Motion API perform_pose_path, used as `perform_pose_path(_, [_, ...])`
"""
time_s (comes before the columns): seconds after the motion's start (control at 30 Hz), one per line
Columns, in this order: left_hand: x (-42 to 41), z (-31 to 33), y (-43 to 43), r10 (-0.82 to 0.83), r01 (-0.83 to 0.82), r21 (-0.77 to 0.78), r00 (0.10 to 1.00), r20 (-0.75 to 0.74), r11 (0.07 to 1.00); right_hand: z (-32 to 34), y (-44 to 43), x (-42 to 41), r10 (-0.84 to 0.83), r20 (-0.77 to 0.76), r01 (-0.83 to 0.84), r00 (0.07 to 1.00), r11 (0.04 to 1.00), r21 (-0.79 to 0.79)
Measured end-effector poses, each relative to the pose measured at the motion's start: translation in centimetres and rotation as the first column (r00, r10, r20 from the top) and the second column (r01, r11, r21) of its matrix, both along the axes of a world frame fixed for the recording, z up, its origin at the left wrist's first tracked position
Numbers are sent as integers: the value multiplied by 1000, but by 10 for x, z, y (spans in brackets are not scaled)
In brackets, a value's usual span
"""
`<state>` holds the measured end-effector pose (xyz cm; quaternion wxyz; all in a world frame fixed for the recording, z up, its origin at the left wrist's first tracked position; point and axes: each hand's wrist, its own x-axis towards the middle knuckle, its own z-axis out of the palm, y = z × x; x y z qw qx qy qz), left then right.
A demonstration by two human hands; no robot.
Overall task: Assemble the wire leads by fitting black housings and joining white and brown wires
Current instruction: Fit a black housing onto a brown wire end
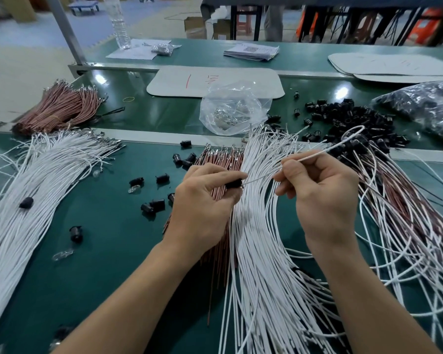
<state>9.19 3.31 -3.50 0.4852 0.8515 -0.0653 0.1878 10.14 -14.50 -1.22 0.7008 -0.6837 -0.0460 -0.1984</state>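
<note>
- Fingers (215,175) of left hand (202,200) pinching black housing (233,184); right hand (322,198) pinching white wire (307,155).
- Judged mid-insertion.
- Leaves many loose housings (348,118) and brown wires (223,154) unassembled.

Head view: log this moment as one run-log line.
left hand: holds housing | right hand: pinches white wire | wire end at housing

Both forearms are bare on my feed, coming in from the bottom edge and angling in toward the middle. Left grip (205,200): back of hand up, fingers curled, thumb and fingertips pinching a black housing (233,184). Right grip (322,198): near the left, not touching it, back of hand toward me, fingers curled, thumb and forefinger pinching a white wire (308,155). Wrists roughly level.
</note>
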Motion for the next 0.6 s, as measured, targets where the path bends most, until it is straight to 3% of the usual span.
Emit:
perform_pose_path(0.3, [-1, 1, -3, -87, 87, -37, 996, 14, 995, 1, 7, -1, 128, -152, -87, 980, 964, 251])
perform_pose_path(0.6, [-1, -1, -3, -4, 2, 10, 991, 134, 1000, -2, 8, -2, 192, -185, -170, 964, 977, 131])
